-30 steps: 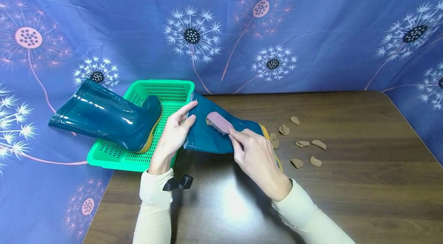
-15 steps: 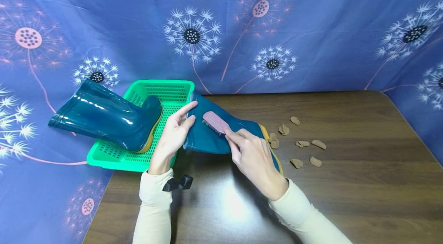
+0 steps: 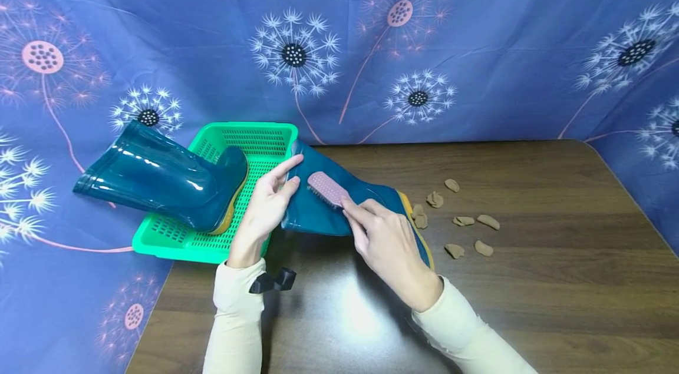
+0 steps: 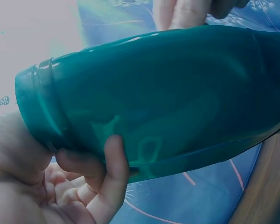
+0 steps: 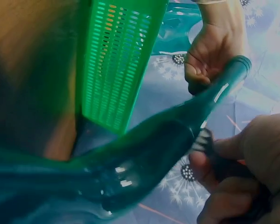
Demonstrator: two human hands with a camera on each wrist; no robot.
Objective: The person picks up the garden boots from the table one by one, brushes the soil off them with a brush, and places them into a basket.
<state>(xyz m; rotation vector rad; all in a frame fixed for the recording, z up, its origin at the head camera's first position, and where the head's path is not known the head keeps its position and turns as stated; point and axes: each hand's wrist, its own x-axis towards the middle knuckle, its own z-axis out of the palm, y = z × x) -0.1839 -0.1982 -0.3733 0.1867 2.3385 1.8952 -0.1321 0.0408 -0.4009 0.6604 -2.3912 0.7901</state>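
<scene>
A dark teal rubber boot [image 3: 325, 218] with a yellow sole lies over the table, its shaft opening toward the green basket. At that opening my left hand [image 3: 265, 203] grips the shaft's rim; the left wrist view shows curled fingers [image 4: 115, 163] against the boot's underside. My right hand [image 3: 389, 244] pinches the handle of a pink brush [image 3: 328, 187], held bristles down on the shaft. In the right wrist view the bristles [image 5: 203, 141] are close to the boot's side. The handle is mostly hidden by my fingers.
A second teal boot [image 3: 159, 176] lies on its side across the green perforated basket [image 3: 183, 251], its shaft sticking out past the left rim. Several brown, clay-like flakes [image 3: 463, 221] are scattered on the wooden table [image 3: 557, 280]. A blue dandelion-print cloth [image 3: 350, 68] hangs behind.
My right hand has slid the brush a little to the left along the shaft, toward the boot's opening. Neither my left hand nor the boots have visibly moved.
</scene>
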